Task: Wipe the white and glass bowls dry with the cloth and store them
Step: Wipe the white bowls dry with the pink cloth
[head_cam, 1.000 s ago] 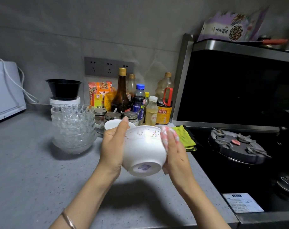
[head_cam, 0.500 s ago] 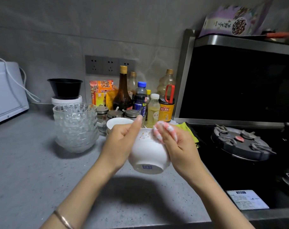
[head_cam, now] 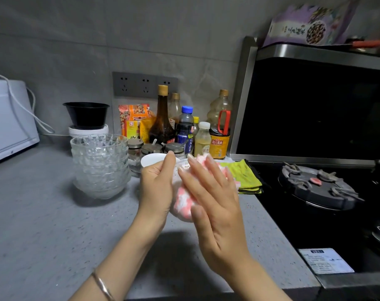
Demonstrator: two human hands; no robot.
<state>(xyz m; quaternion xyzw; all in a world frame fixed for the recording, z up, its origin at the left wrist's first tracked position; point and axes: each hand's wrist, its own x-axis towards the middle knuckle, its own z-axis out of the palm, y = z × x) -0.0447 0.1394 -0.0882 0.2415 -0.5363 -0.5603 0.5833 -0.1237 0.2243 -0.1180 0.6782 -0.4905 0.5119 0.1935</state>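
Note:
My left hand point(head_cam: 157, 190) holds a white bowl point(head_cam: 177, 170) above the counter, its fingers curled round the bowl's left side. Most of the bowl is hidden behind both hands. My right hand point(head_cam: 215, 205) presses a pink and white cloth point(head_cam: 184, 202) flat against the bowl's outside with straight fingers. A second white bowl point(head_cam: 151, 160) stands on the counter just behind my left hand. A stack of several glass bowls point(head_cam: 101, 165) stands to the left of it.
Bottles and jars point(head_cam: 184, 131) crowd the wall behind the bowls. A folded yellow-green cloth point(head_cam: 246, 177) lies beside the black stove point(head_cam: 315, 187) on the right. A black bowl on a white tub point(head_cam: 87, 115) and a white appliance point(head_cam: 8, 120) stand at the left.
My right hand has slid over the bowl's outside and now covers it with the cloth spread under the palm. The bowl sits a little lower and is mostly hidden.

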